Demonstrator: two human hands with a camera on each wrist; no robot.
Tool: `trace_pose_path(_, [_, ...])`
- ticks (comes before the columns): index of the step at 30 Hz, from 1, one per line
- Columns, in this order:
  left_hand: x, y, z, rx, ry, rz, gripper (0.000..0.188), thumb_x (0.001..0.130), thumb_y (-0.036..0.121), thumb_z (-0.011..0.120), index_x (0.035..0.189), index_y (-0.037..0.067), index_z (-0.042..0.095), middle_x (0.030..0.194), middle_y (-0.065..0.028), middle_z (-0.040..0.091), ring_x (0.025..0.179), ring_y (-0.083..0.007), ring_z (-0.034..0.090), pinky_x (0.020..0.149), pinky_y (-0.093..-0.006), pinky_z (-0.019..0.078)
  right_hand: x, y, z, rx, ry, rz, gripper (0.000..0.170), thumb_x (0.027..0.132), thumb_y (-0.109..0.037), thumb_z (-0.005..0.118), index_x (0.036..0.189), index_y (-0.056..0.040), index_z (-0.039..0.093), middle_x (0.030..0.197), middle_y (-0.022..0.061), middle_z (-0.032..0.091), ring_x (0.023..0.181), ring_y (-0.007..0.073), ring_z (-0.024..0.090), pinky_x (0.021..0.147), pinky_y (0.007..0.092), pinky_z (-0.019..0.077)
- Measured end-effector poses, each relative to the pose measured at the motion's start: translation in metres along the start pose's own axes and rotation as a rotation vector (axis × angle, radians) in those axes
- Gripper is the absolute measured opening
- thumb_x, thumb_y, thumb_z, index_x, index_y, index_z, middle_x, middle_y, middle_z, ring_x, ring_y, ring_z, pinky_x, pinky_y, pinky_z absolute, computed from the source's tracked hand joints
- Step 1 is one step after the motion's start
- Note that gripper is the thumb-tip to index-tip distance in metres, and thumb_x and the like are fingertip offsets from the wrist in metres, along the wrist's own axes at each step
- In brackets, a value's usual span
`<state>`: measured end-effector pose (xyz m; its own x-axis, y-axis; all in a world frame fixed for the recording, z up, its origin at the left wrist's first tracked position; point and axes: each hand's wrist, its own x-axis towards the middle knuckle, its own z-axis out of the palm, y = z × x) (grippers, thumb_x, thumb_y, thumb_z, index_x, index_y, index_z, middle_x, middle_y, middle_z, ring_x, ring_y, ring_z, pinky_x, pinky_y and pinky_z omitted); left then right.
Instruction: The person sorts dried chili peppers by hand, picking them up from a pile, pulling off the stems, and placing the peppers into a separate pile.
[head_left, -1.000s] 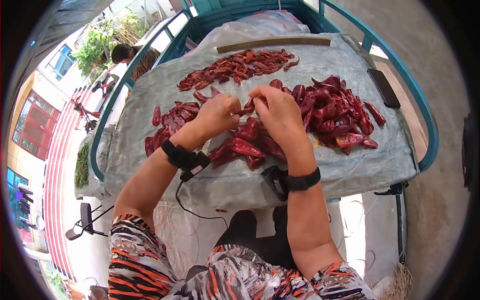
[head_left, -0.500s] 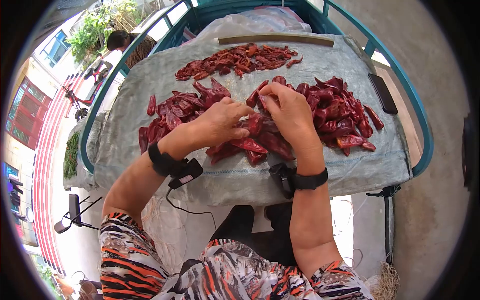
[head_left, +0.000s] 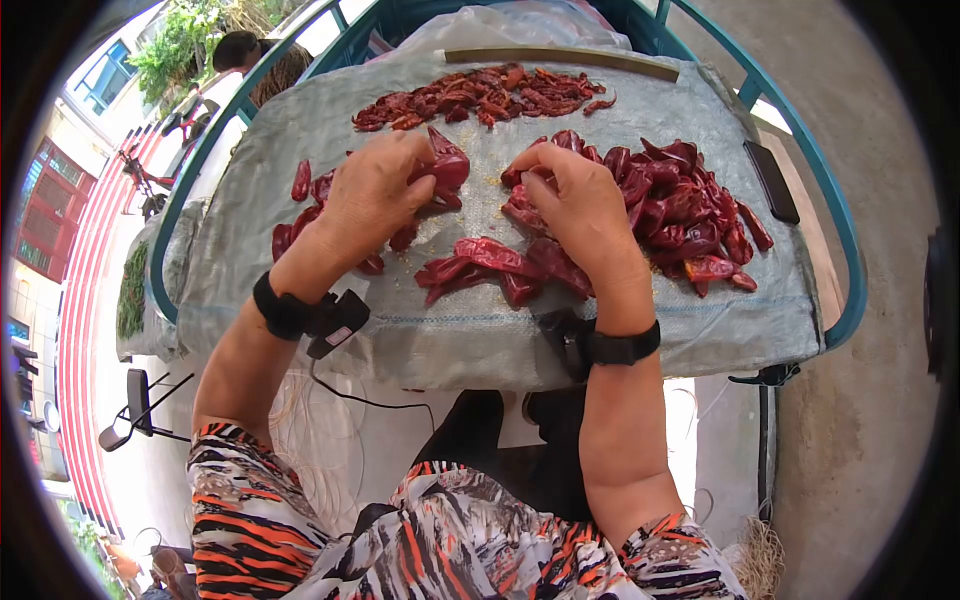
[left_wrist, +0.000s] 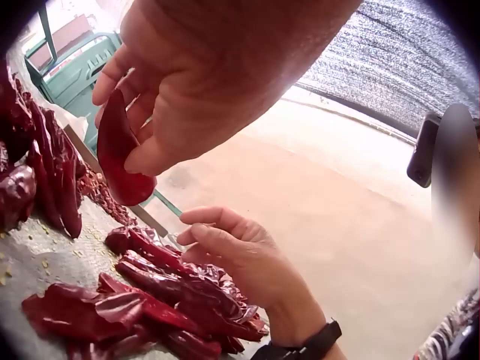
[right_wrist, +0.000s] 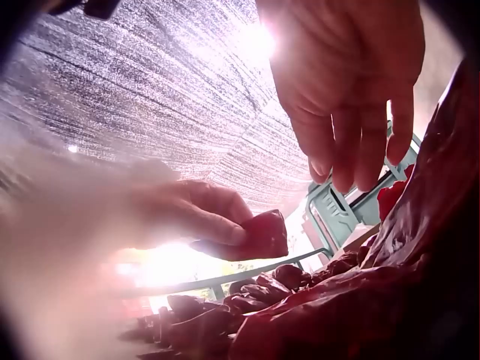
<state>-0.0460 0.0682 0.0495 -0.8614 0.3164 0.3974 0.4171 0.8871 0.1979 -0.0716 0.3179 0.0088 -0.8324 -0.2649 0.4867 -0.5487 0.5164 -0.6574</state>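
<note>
Now that left hand (head_left: pixel 372 192) has shifted from centre to left pile (head_left: pixel 283 238), hands stand well apart; judged as single-piece handling. Left thumb and fingers grasp red pepper (left_wrist: pixel 116 154), raised above surface; right hand (head_left: pixel 582 200), beside right pile (head_left: pixel 690 210), has fingers loosely extended, grasping nothing visible. Grey woven sheet (head_left: pixel 720 335) bears pale specks (left_wrist: pixel 45 264), smaller dried peppers (head_left: pixel 485 95) at far side, phone (head_left: pixel 771 182) near right edge. Teal rail (head_left: pixel 857 262) curves round right side; concrete floor (head_left: pixel 840 450) beyond.

Outdoor yard (head_left: pixel 850 430): red doors (head_left: pixel 52 222), striped steps (head_left: pixel 85 330), greenery (head_left: pixel 168 68), overhead shade cover (right_wrist: pixel 150 120).
</note>
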Motion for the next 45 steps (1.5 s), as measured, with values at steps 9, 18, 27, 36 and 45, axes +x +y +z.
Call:
trace_pose_path(9, [-0.033, 0.024, 0.001, 0.065, -0.085, 0.21, 0.023, 0.08, 0.012, 0.079, 0.099, 0.009, 0.068, 0.09, -0.0076, 0.066, 0.094, -0.0302, 0.061, 0.084, -0.0431, 0.0489, -0.019, -0.02, 0.01, -0.277, -0.399, -0.221, 0.037, 0.078, -0.022, 0.08, 0.113, -0.0117, 0.072, 0.102, 0.0102, 0.074, 0.102, 0.0303, 0.067, 0.096, 0.0457, 0.0447])
trace_pose_path(18, [-0.062, 0.019, 0.015, -0.114, -0.192, -0.008, 0.023, 0.086, 0.016, 0.076, 0.106, 0.007, 0.069, 0.092, -0.0115, 0.069, 0.089, -0.0331, 0.067, 0.079, -0.0423, 0.0532, -0.007, -0.022, 0.018, -0.182, -0.307, -0.041, 0.023, 0.089, -0.016, 0.068, 0.11, -0.0058, 0.071, 0.099, 0.0208, 0.072, 0.097, 0.0411, 0.069, 0.083, 0.0501, 0.0524])
trace_pose_path(27, [-0.072, 0.003, 0.003, -0.259, -0.018, -0.119, 0.024, 0.092, 0.004, 0.07, 0.117, 0.005, 0.067, 0.104, -0.0136, 0.073, 0.088, -0.0293, 0.073, 0.077, -0.0386, 0.0565, -0.002, -0.023, 0.039, 0.077, -0.042, -0.244, 0.024, 0.093, -0.012, 0.068, 0.116, -0.0045, 0.071, 0.104, 0.0192, 0.073, 0.096, 0.0375, 0.071, 0.086, 0.0423, 0.0553])
trace_pose_path(36, [-0.061, -0.005, -0.005, 0.185, 0.239, 0.057, 0.027, 0.081, 0.013, 0.079, 0.107, 0.012, 0.071, 0.098, -0.0058, 0.069, 0.098, -0.0307, 0.06, 0.087, -0.042, 0.051, 0.002, -0.018, 0.022, -0.031, -0.108, -0.082, 0.025, 0.091, -0.014, 0.071, 0.114, -0.0041, 0.072, 0.099, 0.0167, 0.075, 0.09, 0.0325, 0.073, 0.082, 0.0394, 0.0569])
trace_pose_path(45, [-0.06, 0.025, 0.035, 0.031, -0.108, 0.209, 0.033, 0.075, 0.016, 0.083, 0.105, 0.01, 0.07, 0.093, -0.0056, 0.067, 0.095, -0.0278, 0.06, 0.084, -0.0417, 0.0469, -0.01, -0.034, 0.01, -0.192, -0.501, 0.063, 0.035, 0.081, -0.015, 0.075, 0.115, -0.0077, 0.071, 0.102, 0.0156, 0.073, 0.098, 0.0335, 0.071, 0.086, 0.0433, 0.0555])
